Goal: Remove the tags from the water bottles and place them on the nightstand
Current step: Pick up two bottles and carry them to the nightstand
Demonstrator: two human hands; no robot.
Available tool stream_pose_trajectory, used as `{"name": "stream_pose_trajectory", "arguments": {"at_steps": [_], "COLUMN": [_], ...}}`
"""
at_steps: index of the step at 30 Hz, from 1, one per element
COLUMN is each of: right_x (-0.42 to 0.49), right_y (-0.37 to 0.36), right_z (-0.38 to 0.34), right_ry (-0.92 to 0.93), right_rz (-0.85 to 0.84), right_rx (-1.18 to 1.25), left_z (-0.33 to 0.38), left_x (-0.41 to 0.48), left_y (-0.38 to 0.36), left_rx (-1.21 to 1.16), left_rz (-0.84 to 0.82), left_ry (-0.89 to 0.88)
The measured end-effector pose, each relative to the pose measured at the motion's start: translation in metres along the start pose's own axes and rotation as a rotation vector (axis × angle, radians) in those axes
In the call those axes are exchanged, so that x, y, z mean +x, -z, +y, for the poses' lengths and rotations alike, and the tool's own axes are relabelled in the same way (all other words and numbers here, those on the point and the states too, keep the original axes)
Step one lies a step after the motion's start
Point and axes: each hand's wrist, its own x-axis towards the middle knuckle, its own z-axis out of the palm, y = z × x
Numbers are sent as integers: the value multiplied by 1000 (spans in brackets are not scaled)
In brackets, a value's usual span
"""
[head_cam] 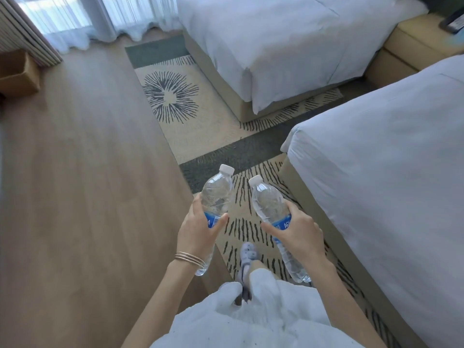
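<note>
The left hand (198, 229) is curled round the blue label of the left bottle (217, 194), with the thumb laid across the front. The right hand (298, 232) is wrapped in the same way round the label of the right bottle (268, 202). Both clear bottles are held tilted in the air, white caps pointing up and away from the body, bases towards it; the caps lie near each other but apart. Thin bracelets (189, 258) are worn on the left wrist.

Below and between the hands a foot (247, 252) in pale spotted footwear is set on a patterned rug (175, 96), which is bordered on the left by a wooden floor (88, 172). Just to the right stands the near bed (389, 172), made up in white. Beyond it, across a strip of rug, stands the far bed (263, 46). The nightstand (411, 43) is placed between the two beds at the upper right, well apart from the bottles, and a dark object (452, 21) — too blurred to be identified — lies on it. A cardboard box (17, 74) rests at the far left, and sheer curtains (100, 21) hang along the top.
</note>
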Motion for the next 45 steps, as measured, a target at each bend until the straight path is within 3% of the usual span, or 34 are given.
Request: {"name": "stream_pose_trajectory", "arguments": {"at_steps": [7, 19, 29, 45], "right_x": [115, 345, 447, 690], "right_y": [7, 81, 94, 153], "right_z": [-5, -27, -11, -43], "right_ry": [3, 40, -99, -322], "right_rz": [37, 128, 117, 325], "right_rx": [31, 62, 68, 53], "left_z": [15, 107, 140, 234], "left_x": [109, 328, 447, 754], "left_y": [-26, -59, -98, -132], "left_rx": [-7, -39, -13, 73], "left_rz": [-22, -17, -132, -281], "left_ry": [5, -83, -105, -409]}}
